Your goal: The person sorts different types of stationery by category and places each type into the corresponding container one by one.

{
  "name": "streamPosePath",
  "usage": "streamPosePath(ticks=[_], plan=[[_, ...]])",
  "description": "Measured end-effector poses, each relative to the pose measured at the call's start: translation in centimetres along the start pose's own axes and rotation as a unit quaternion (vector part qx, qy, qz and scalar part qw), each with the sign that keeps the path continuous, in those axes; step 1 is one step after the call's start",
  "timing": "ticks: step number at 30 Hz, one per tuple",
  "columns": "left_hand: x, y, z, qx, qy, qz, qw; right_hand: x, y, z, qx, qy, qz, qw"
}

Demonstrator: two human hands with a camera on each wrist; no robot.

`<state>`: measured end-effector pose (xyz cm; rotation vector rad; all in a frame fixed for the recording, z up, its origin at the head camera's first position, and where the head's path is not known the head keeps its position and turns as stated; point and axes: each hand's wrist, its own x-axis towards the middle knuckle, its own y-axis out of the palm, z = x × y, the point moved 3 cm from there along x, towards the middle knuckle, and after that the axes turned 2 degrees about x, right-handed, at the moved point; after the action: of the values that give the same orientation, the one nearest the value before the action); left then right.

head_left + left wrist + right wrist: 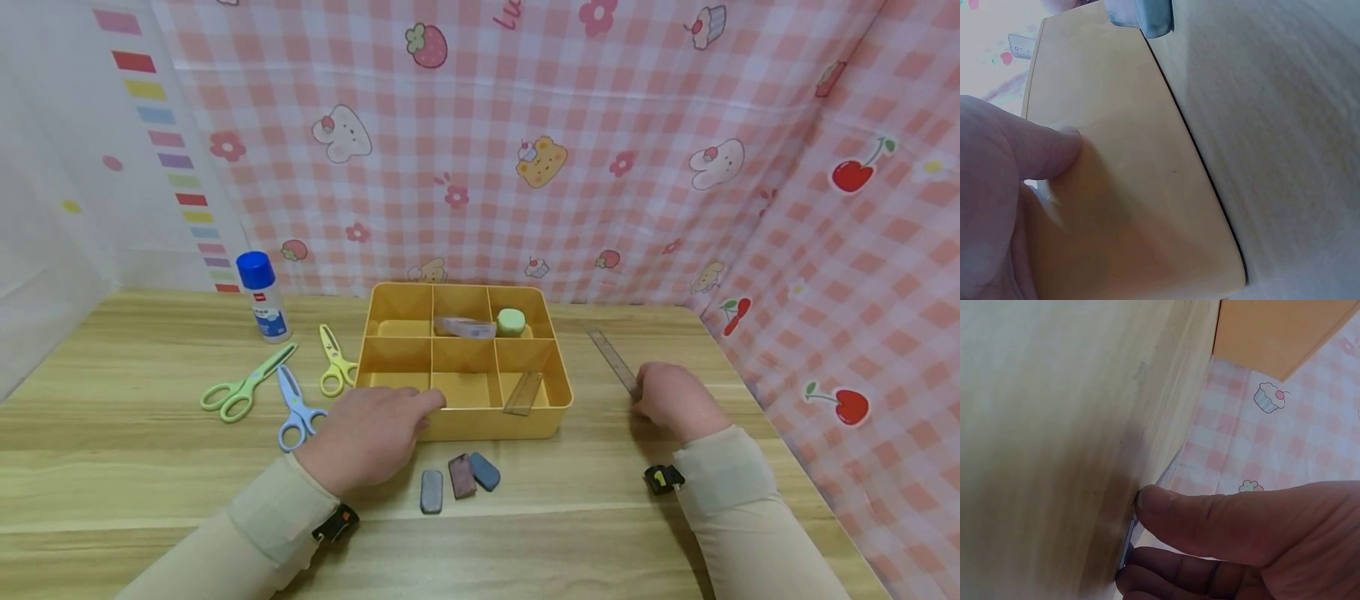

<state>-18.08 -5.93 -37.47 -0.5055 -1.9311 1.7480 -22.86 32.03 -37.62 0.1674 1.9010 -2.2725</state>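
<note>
A yellow divided box (pixel 491 423) stands mid-table. My left hand (pixel 367 437) grips its front wall near the left corner; in the left wrist view the thumb (pixel 1054 150) presses the outer face, the other fingers mostly hidden. Off to the box's right, my right hand (pixel 678 400) holds the near end of a clear ruler (pixel 613 360) lying on the table. The right wrist view has the thumb (pixel 1197 519) and fingertips at the ruler's thin edge. Inside the box are a clear flat strip (pixel 522 393), a translucent piece (pixel 465 327) and a pale green rounded block (pixel 512 322).
Three small dark blocks, one grey (pixel 431 492), one reddish (pixel 462 476) and one blue-grey (pixel 484 472), lie before the box. Left of it are green scissors (pixel 243 388), blue scissors (pixel 294 400), yellow scissors (pixel 333 360) and a blue-capped glue stick (pixel 266 304). Checked cloth (pixel 480 208) hangs behind.
</note>
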Motion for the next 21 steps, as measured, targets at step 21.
streamPosePath(ticks=[21], plan=[[0.21,0.21,0.11,-0.005,-0.005,0.013,0.9999,0.00,0.35,-0.16,0.028,-0.017,0.004,0.9994]])
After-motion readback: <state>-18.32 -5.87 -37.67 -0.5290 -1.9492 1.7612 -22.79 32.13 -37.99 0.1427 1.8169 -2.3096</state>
